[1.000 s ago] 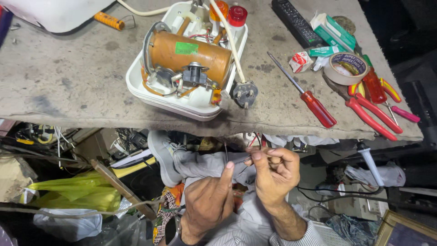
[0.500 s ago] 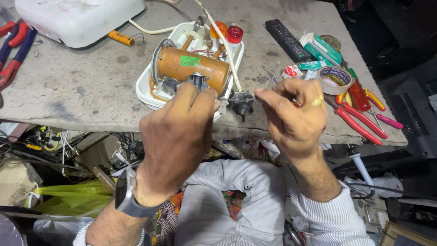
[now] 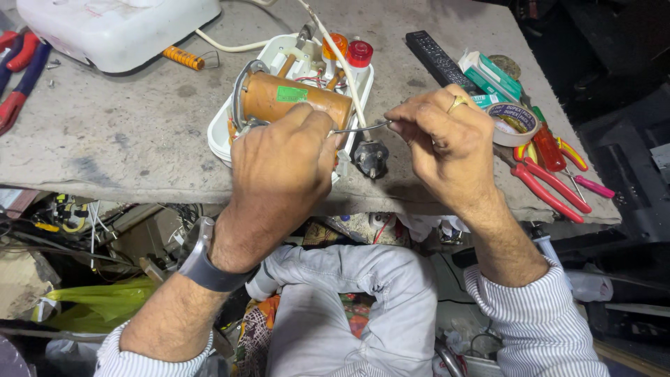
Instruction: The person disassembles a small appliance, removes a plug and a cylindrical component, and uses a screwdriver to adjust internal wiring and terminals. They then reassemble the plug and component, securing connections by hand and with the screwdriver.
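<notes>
A white plastic appliance base [image 3: 220,132] lies open on the grey workbench [image 3: 125,139], holding a copper-coloured cylinder [image 3: 279,98] with a green sticker. My left hand [image 3: 279,167] rests over the front of that cylinder, fingers curled onto its parts. My right hand [image 3: 440,139], a ring on one finger, pinches the end of a thin grey wire [image 3: 359,128] that runs back to the left hand. A black mains plug [image 3: 371,158] on a white cord lies just below the wire. An orange cap [image 3: 335,46] and a red cap [image 3: 360,53] stand at the base's far side.
A black remote [image 3: 436,58], green-and-white boxes [image 3: 492,75], a tape roll [image 3: 511,120], red pliers [image 3: 548,187] and a screwdriver [image 3: 548,145] lie to the right. A white casing [image 3: 118,28] sits at the back left, red-handled tools [image 3: 17,77] at the far left. Clutter fills the space under the bench.
Both hands have come up from my lap to the bench. The left hand has settled on the cylinder, and the right hand has drawn the thin wire out to the right.
</notes>
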`<state>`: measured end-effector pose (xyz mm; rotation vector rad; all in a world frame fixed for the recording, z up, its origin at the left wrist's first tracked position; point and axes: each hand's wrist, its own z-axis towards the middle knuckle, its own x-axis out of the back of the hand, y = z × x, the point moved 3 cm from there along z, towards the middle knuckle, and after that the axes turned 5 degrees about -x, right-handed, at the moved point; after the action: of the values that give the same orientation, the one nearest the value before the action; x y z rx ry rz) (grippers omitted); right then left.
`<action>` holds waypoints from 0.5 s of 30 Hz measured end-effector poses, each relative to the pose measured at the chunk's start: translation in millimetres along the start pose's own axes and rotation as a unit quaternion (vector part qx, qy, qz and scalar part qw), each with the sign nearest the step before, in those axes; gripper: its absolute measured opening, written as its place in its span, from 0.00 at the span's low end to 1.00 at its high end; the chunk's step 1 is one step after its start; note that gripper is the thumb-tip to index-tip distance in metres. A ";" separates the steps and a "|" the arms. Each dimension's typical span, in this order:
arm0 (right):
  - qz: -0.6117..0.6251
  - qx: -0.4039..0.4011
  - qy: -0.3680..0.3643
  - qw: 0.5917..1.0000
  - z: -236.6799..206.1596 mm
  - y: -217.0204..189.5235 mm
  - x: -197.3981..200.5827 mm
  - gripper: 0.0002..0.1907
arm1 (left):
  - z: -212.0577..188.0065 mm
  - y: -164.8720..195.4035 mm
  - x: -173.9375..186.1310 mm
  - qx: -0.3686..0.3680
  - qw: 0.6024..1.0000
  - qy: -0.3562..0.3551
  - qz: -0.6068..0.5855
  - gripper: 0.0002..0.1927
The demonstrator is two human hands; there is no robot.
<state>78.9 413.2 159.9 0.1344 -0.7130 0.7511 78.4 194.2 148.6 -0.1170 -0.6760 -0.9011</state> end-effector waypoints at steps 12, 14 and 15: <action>0.006 -0.002 -0.019 1.000 -1.8 -2.8 -3.7 0.08 | -20.4 2.3 -16.5 0.048 0.997 0.054 -0.018 0.08; 0.003 0.001 -0.022 1.000 -1.0 -3.2 -4.4 0.08 | -20.6 2.1 -15.7 0.048 0.997 0.059 -0.018 0.08; 0.000 0.004 -0.023 1.000 -0.6 -3.5 -4.9 0.08 | -20.5 2.0 -15.4 0.047 0.997 0.059 -0.017 0.08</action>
<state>79.1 408.0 156.9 0.1580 -0.7534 0.7535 83.4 198.5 123.7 0.0318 -0.6107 -0.8998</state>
